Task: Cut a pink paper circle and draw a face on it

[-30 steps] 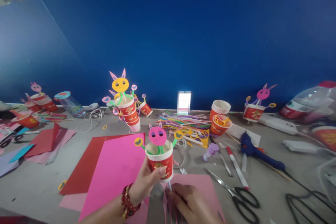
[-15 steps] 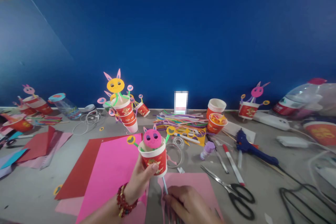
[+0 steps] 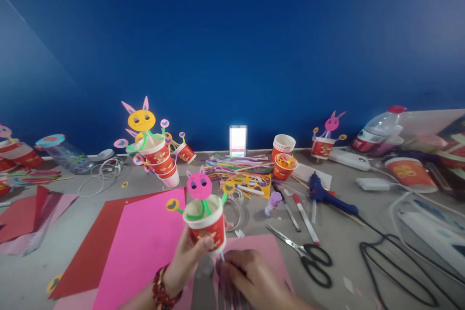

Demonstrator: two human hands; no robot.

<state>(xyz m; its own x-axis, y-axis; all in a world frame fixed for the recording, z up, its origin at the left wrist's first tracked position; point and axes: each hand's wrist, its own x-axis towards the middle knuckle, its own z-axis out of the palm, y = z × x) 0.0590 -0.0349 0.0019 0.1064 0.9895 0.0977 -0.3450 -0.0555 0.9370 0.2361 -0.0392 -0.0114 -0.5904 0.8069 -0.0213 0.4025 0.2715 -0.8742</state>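
My left hand (image 3: pixel 189 254) is wrapped round a red and white paper cup (image 3: pixel 209 232), held upright over the table. Above its rim stands a pink paper face (image 3: pixel 199 185) with small ears on a green stem, flanked by two green arms ending in yellow discs, one being the left disc (image 3: pixel 172 205). A thin pale stick (image 3: pixel 222 255) comes out below the cup. My right hand (image 3: pixel 250 273) pinches the lower end of that stick, over a light pink paper sheet (image 3: pixel 271 247).
Bright pink paper (image 3: pixel 145 242) lies over red paper (image 3: pixel 87 242) at the left. Scissors (image 3: pixel 303 249), a marker (image 3: pixel 307 220) and a blue glue gun (image 3: pixel 329 193) lie at the right. Stacked puppet cups (image 3: pixel 156 155) and several pipe cleaners (image 3: pixel 232 167) are farther back.
The pink face has risen out of the cup, showing its green stem. My right hand has moved up closer to the cup's base. The view has turned slightly right.
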